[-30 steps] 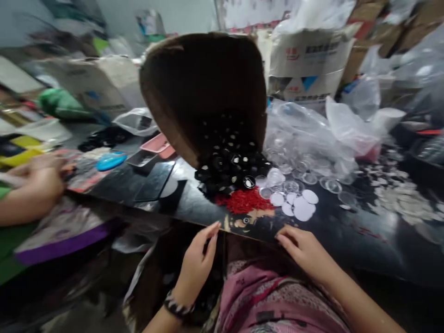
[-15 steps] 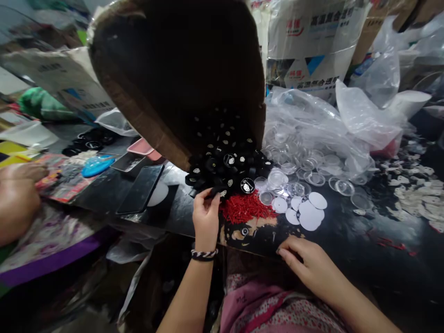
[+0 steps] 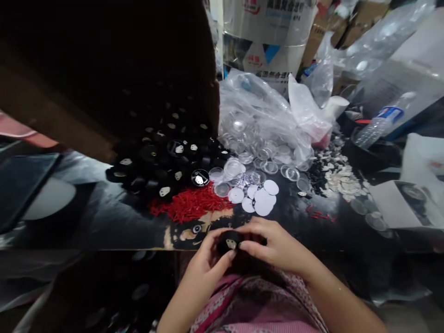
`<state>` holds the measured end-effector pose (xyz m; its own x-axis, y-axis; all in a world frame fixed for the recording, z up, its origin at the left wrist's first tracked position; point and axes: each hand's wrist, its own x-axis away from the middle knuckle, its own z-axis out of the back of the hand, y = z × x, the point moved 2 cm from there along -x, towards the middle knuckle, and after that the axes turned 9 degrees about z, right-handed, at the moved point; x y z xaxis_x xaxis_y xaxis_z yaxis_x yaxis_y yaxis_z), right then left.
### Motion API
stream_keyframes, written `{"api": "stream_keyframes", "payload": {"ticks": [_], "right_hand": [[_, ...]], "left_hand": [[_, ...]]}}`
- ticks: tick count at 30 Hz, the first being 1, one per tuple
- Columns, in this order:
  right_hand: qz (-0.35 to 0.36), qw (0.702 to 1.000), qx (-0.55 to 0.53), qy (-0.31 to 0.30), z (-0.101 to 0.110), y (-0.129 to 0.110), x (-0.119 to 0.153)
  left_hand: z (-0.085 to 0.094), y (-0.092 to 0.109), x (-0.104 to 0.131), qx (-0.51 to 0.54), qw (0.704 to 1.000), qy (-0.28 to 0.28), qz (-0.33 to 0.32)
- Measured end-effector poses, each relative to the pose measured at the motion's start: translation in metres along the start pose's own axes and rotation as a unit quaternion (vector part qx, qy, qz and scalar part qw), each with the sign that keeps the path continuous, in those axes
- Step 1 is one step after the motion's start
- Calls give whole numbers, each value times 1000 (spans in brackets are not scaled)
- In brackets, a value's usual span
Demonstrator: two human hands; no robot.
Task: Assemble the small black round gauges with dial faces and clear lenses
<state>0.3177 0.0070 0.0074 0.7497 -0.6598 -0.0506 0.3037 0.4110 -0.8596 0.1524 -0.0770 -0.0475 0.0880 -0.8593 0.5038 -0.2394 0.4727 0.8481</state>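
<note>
A small round black part (image 3: 231, 242) with a pale metal plate on its face is held at the table's front edge. My left hand (image 3: 211, 259) has its fingers and thumb closed round the left side of it. My right hand (image 3: 265, 243) pinches its right side, fingertips at the rim. Beyond them lie a heap of thin red pieces (image 3: 189, 203), several white discs (image 3: 265, 199) and several clear round covers (image 3: 239, 169). More black parts (image 3: 176, 175) with pale plates spill from the mouth of a large dark box (image 3: 211, 60).
A plastic bag (image 3: 256, 92) lies behind the clear covers. Pale metal plates (image 3: 338, 178) are heaped to the right, near a small white box (image 3: 391, 201) and a plastic bottle (image 3: 381, 122) in a black container. A metal ring (image 3: 197, 229) lies near the front edge.
My left hand has moved from the black pile down to the front edge with a black part. My right hand has closed on it too. The view has shifted to the right.
</note>
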Motion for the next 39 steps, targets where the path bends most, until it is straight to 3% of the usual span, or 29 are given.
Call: {"api": "stream_keyframes", "payload": {"ticks": [3, 6, 8, 14, 17, 20, 22, 25, 31, 34, 37, 39], "right_hand": [[-57, 987, 138, 59, 23, 16, 3], [-121, 943, 294, 100, 36, 33, 1], [-118, 938, 312, 95, 38, 41, -1], [-78, 963, 169, 194, 24, 33, -1], [27, 985, 101, 137, 6, 12, -3], [100, 992, 59, 57, -9, -4, -5], [86, 993, 38, 73, -14, -6, -7], [9, 990, 15, 137, -18, -2, -9], [-68, 972, -119, 192, -15, -3, -7], [-42, 976, -93, 195, -10, -13, -9], [36, 986, -21, 160, -13, -22, -15], [49, 989, 12, 141, -16, -25, -18]], "left_hand": [[2, -3, -1, 38, 999, 26, 22], [-6, 0, 4, 129, 990, -10, 48], [-11, 4, 7, 182, 981, -33, 59], [-9, 14, 6, 321, 941, -1, 105], [-10, 19, 2, 367, 925, -14, 99], [-12, 22, 4, 364, 930, -11, 52], [-14, 21, 9, 348, 937, 23, 15], [-19, 18, 15, 343, 937, 55, -20], [-21, 19, 11, 368, 928, 55, 15], [-22, 20, 10, 356, 933, 51, 27], [-25, 15, 12, 343, 938, 36, 33], [-26, 10, 13, 313, 949, 27, 34]]}}
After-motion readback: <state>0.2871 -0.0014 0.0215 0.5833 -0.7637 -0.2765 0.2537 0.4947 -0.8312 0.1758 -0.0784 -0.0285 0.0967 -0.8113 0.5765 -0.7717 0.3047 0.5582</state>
